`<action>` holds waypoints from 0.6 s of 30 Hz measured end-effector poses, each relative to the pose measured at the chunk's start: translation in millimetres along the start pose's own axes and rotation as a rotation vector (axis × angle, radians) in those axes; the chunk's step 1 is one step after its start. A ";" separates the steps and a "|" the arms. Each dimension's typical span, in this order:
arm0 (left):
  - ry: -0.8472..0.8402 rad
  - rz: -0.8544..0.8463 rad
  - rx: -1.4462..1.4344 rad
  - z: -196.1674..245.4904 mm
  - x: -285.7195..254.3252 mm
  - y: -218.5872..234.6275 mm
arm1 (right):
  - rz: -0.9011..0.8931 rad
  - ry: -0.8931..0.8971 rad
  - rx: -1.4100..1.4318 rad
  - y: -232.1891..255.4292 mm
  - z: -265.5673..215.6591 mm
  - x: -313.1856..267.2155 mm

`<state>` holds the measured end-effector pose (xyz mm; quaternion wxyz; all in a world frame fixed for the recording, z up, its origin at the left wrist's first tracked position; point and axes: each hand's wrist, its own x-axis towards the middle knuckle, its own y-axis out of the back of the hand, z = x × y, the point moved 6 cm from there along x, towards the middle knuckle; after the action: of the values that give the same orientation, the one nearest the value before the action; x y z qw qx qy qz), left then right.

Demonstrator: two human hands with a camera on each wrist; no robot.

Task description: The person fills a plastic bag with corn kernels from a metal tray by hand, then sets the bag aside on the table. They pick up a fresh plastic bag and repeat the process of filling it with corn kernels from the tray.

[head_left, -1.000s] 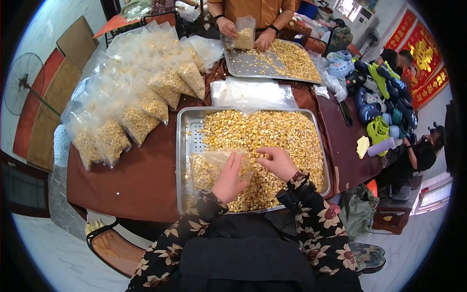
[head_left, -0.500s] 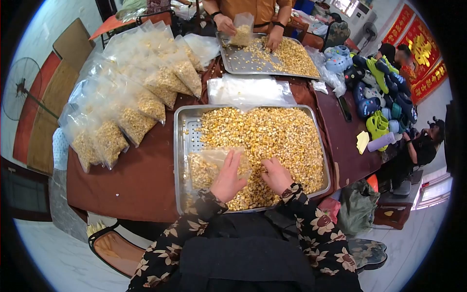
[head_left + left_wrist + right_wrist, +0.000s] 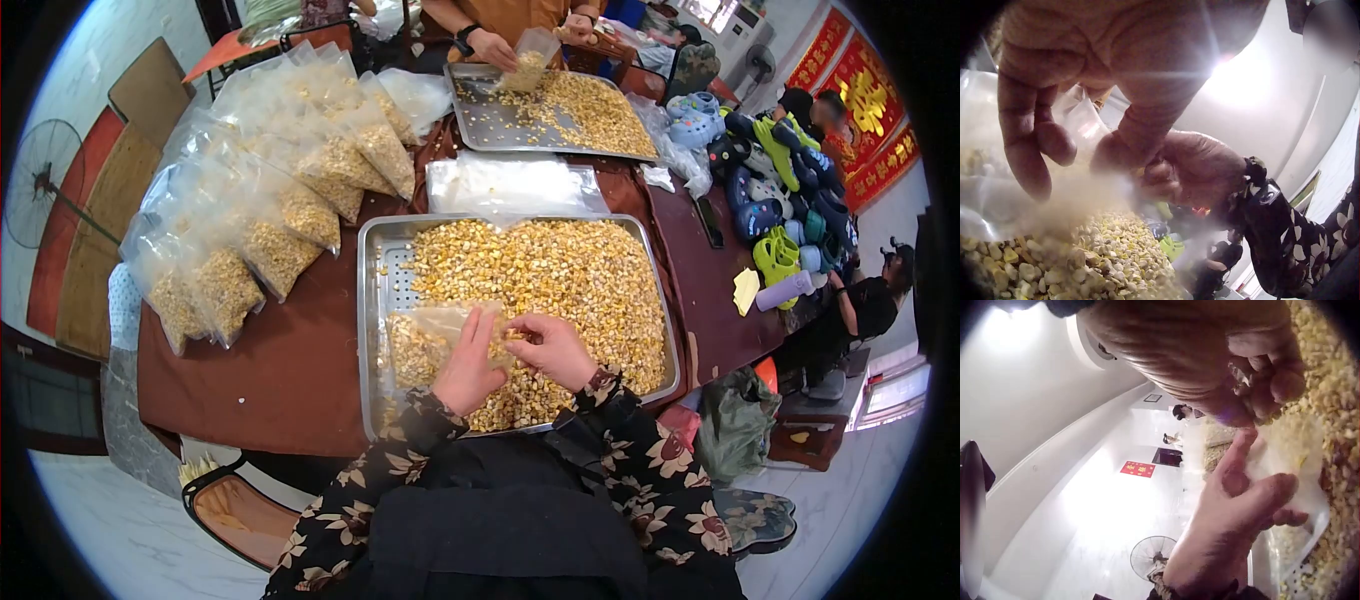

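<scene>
A clear plastic bag (image 3: 418, 345) partly filled with corn kernels lies in the left part of a metal tray (image 3: 367, 300). My left hand (image 3: 468, 372) holds this bag near its mouth, with some fingers inside the film's folds in the left wrist view. Close beside it, my right hand (image 3: 556, 352) has its fingers curled at the bag's mouth. Pale kernels (image 3: 1240, 376) show between those fingers in the right wrist view. Loose corn kernels (image 3: 580, 280) cover most of the tray, leaving its perforated bottom bare at the upper left.
Several filled bags (image 3: 280, 250) stand clustered on the left of the table. Flat plastic bags (image 3: 515, 185) lie behind my tray. Across the table, a person (image 3: 500, 45) holds another bag over a second tray (image 3: 480, 120). Clog shoes (image 3: 775, 255) and a bottle (image 3: 783, 291) are at right.
My right hand dipped into the kernels, then rose and moved left to the bag. My left hand stayed at the bag. The other person's hand lifted off the far tray.
</scene>
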<state>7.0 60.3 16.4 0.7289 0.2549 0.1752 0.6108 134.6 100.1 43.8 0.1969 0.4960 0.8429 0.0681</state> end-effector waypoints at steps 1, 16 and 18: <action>0.000 0.000 0.004 -0.6 -0.5 0.5 | -0.004 0.002 0.000 -2.8 -5.0 0.0; 0.023 -0.007 -0.024 0.5 -0.3 1.4 | 0.198 0.215 -0.833 44.1 18.1 27.8; 0.015 0.004 -0.018 -3.9 -0.2 -0.7 | 0.143 0.184 -0.919 35.1 8.9 20.9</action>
<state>5.3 60.7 12.9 0.7288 0.2440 0.1746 0.6155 157.5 134.9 41.1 0.3154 0.4062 0.7030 0.4911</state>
